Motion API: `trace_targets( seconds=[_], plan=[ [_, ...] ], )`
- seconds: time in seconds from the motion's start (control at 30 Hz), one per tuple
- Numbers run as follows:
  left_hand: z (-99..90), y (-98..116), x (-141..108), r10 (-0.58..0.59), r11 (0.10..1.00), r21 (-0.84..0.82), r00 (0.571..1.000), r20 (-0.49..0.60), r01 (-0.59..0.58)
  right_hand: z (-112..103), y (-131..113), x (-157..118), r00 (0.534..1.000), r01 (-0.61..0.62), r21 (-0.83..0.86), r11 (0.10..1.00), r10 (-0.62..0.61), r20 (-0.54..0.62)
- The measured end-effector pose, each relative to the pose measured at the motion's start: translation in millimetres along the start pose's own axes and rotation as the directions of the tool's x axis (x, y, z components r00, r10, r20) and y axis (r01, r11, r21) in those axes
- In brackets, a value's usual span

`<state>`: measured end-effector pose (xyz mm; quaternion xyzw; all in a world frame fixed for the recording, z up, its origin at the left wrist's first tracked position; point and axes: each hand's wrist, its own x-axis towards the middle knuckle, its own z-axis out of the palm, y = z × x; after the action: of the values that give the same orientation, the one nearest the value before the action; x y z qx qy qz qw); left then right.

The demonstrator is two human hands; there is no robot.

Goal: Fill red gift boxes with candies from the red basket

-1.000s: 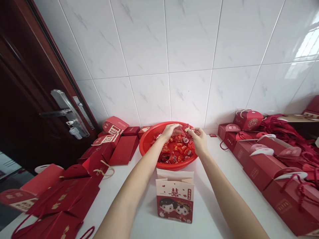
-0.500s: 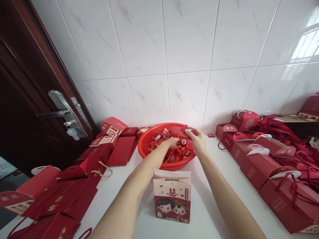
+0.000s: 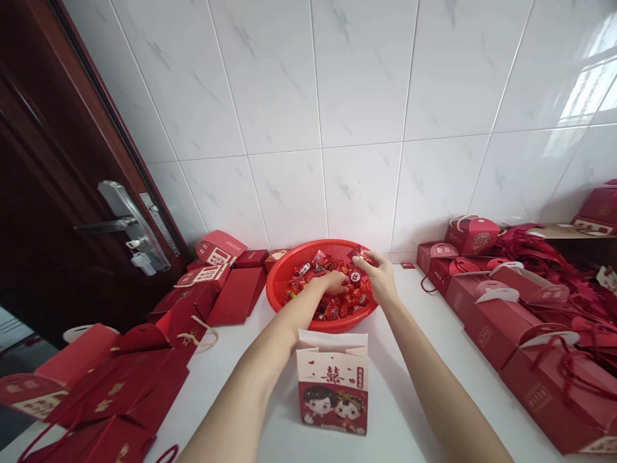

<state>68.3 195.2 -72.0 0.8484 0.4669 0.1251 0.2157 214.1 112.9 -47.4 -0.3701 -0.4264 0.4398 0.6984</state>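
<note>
A red plastic basket holds several red-wrapped candies. My left hand reaches down into it, with the fingers curled together among the sweets; what they grip, if anything, is hidden. At the basket's right rim, my right hand pinches a wrapped candy between thumb and fingers. Between my forearms stands an upright paper gift box, white above and red below, printed with two cartoon figures. Its top flaps are up.
Red gift boxes with rope handles crowd the table's left side. More boxes line the right, beside dark red cords or ribbons. A tiled wall rises behind; a door handle is at left.
My left hand has shifted slightly within the basket, its curled fingers now showing more. My right hand still holds the candy at the rim, moved a little left. The paper box stands as before.
</note>
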Motion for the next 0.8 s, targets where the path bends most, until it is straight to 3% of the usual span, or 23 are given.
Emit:
trace_targets(
  seconds=[0.13,0.3,0.5,0.67,0.8],
  plan=[
    [-18.6,4,-5,0.010,0.994,-0.106,1.000,-0.018,-0.012,1,0,2,0.999,-0.013,0.067,0.998,0.015,-0.033],
    [-42.1,23,-21,0.052,0.968,-0.228,0.970,-0.236,-0.107,-1,-2,7,0.996,-0.068,0.145,0.987,0.076,-0.048],
    [-48.2,54,-72,0.054,0.888,-0.358,0.840,-0.540,-0.287,14,-25,-11,0.970,-0.191,0.198,0.961,0.155,0.185],
    [-49.5,68,-120,0.093,0.938,-0.174,0.701,-0.707,-0.300,30,-51,-34,0.934,-0.128,0.113,0.985,0.081,0.348],
    [-50.0,74,-143,0.114,0.951,-0.120,0.681,-0.723,-0.286,34,-62,-47,0.897,-0.089,0.007,0.996,0.077,0.435]
  ],
)
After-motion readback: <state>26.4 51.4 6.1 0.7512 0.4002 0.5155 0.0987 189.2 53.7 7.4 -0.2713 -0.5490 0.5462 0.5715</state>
